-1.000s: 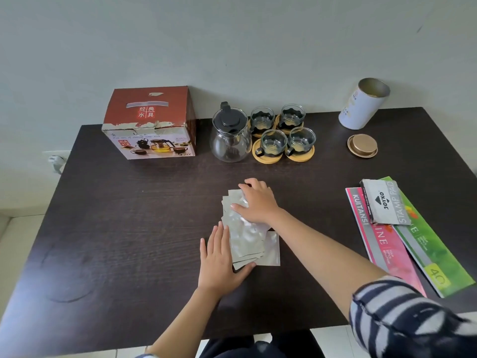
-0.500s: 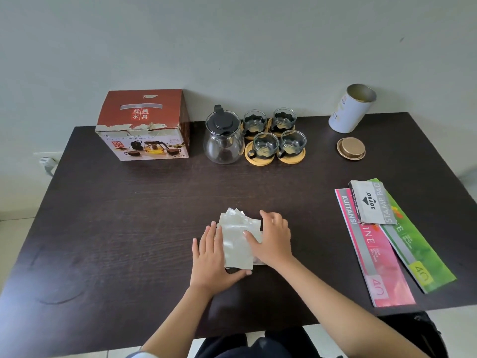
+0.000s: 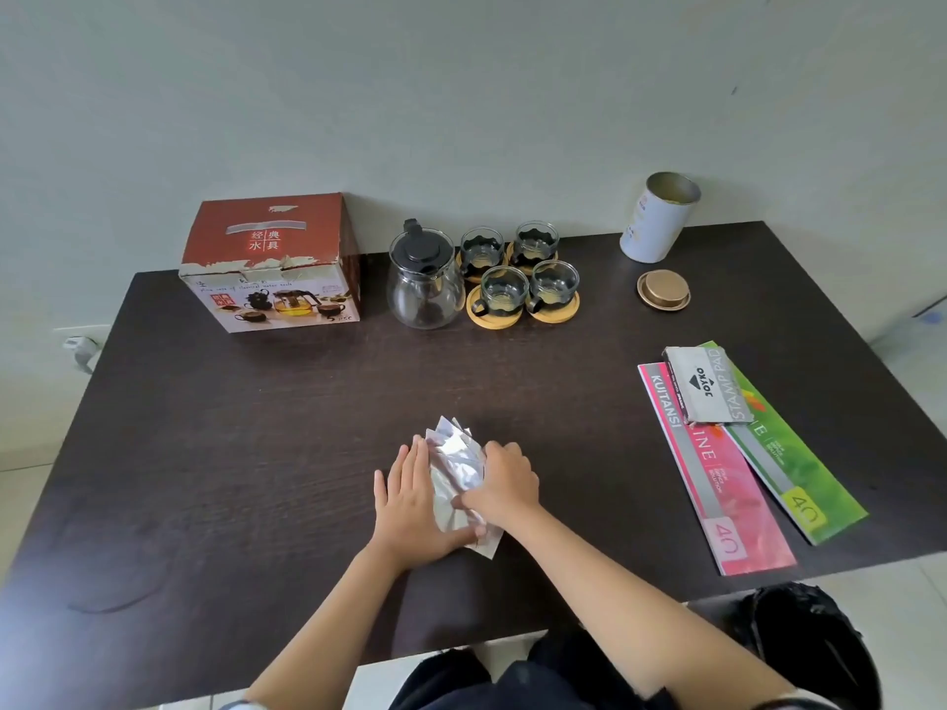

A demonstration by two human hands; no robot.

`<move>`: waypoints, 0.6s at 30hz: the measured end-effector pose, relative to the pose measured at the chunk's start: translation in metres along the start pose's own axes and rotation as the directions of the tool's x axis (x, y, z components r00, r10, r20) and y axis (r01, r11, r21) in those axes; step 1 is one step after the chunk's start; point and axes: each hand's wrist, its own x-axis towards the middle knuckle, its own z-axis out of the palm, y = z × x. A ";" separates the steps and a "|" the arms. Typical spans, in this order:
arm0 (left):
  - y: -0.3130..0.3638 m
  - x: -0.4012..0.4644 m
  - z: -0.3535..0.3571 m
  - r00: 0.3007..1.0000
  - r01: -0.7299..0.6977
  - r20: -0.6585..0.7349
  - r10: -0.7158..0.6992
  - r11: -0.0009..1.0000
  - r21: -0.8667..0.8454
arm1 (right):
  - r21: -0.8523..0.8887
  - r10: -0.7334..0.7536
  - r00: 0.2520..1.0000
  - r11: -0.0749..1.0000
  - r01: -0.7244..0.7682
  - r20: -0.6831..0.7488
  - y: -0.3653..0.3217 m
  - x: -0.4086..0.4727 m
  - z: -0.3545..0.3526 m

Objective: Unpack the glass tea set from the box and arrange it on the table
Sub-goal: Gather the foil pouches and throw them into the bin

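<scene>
The red and white tea set box (image 3: 271,263) stands at the back left of the dark table (image 3: 230,453). Beside it on the right is the glass teapot (image 3: 425,279) with a black lid. Right of the teapot several glass cups (image 3: 517,269) sit on round wooden coasters. Near the table's front middle lies a stack of silver foil sachets (image 3: 456,463). My left hand (image 3: 410,504) presses flat against the stack's left side. My right hand (image 3: 499,484) is curled over its right side, gathering it.
A white cylindrical tin (image 3: 658,217) stands open at the back right, its gold lid (image 3: 663,289) lying in front of it. On the right lie a pink receipt book (image 3: 717,479), a green one (image 3: 794,468) and a grey stamp pad box (image 3: 704,386). A black bag (image 3: 809,643) sits below the table's front edge.
My right hand pulled back from the far end of the sachets to their right side. Both hands have pushed the spread sachets into a tighter stack.
</scene>
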 end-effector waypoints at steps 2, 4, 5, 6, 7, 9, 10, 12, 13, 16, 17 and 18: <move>-0.002 0.001 -0.009 0.999 0.000 -0.051 -0.010 0.981 -0.195 | 0.084 -0.020 1.000 0.996 0.019 0.009 -0.001 -0.004 0.004; -0.011 0.006 -0.018 0.997 0.021 -0.065 -0.049 0.929 -0.369 | 0.172 -0.046 0.999 0.984 0.043 0.013 0.001 -0.006 0.006; -0.015 0.009 -0.024 0.997 0.046 -0.038 -0.070 0.896 -0.442 | 0.217 -0.063 0.998 0.974 0.058 0.018 0.002 -0.007 0.006; -0.018 0.012 -0.028 0.997 0.068 -0.001 -0.079 0.867 -0.494 | 0.258 -0.080 0.996 0.964 0.070 0.028 0.004 -0.007 0.006; -0.020 0.015 -0.031 0.996 0.091 0.037 -0.084 0.856 -0.509 | 0.288 -0.095 0.995 0.954 0.079 0.041 0.006 -0.007 0.006; -0.019 0.016 -0.036 0.996 0.080 0.072 -0.053 0.888 -0.453 | 0.300 -0.123 0.991 0.949 0.101 0.057 0.010 -0.008 0.007; -0.019 0.017 -0.036 0.997 0.060 0.074 -0.031 0.900 -0.431 | 0.281 -0.133 0.990 0.953 0.113 0.051 0.012 -0.010 0.007; -0.019 0.015 -0.036 0.996 0.045 0.085 -0.009 0.903 -0.427 | 0.200 -0.124 0.992 0.972 0.121 0.002 0.016 -0.015 0.004; -0.020 0.013 -0.036 0.996 0.043 0.092 -0.003 0.902 -0.430 | 0.153 -0.101 0.994 0.982 0.107 -0.049 0.018 -0.017 0.003; -0.021 0.009 -0.033 0.995 0.051 0.097 -0.010 0.899 -0.435 | 0.036 0.035 0.966 0.999 -0.026 -0.256 0.026 -0.030 0.006; -0.020 0.007 -0.032 0.995 0.059 0.098 -0.017 0.894 -0.443 | 0.036 0.089 0.948 0.996 -0.081 -0.305 0.030 -0.035 0.009; -0.017 0.004 -0.031 0.995 0.072 0.098 -0.029 0.882 -0.466 | 0.059 0.136 0.931 0.991 -0.123 -0.338 0.033 -0.040 0.013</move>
